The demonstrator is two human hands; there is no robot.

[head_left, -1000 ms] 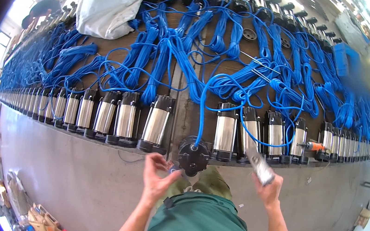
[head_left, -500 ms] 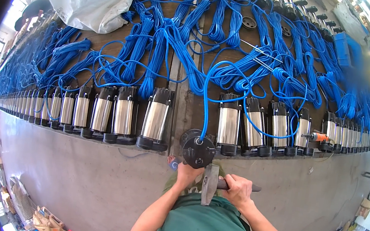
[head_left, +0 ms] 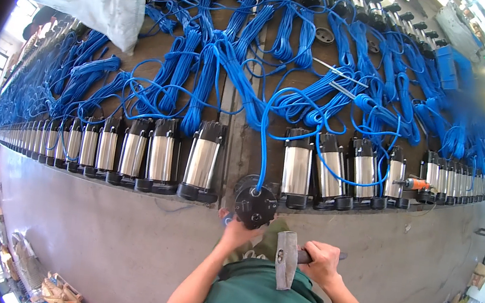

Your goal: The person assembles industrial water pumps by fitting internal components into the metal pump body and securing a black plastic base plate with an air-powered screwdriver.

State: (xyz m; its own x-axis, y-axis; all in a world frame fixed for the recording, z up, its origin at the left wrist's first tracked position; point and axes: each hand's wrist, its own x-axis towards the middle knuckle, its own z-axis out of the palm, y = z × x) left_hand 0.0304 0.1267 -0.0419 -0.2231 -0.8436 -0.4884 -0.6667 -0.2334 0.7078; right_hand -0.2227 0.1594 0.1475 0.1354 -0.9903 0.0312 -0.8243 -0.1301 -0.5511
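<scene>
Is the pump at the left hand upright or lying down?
Roughly upright: the pump has its round black end facing up.

Seems to be a workshop, more exactly an assembly place of a factory. Can be recognised by the long rows of steel-and-black cylindrical units [head_left: 203, 158] on a wide workbench [head_left: 242, 151], nearly all alike, and by the many tied bundles of blue cable [head_left: 205, 79] (too many to count). Is confirmed also by a hammer [head_left: 286, 260], an orange hand tool [head_left: 416, 184], a blue crate [head_left: 446, 67] and a plain grey floor [head_left: 93, 217].
</scene>
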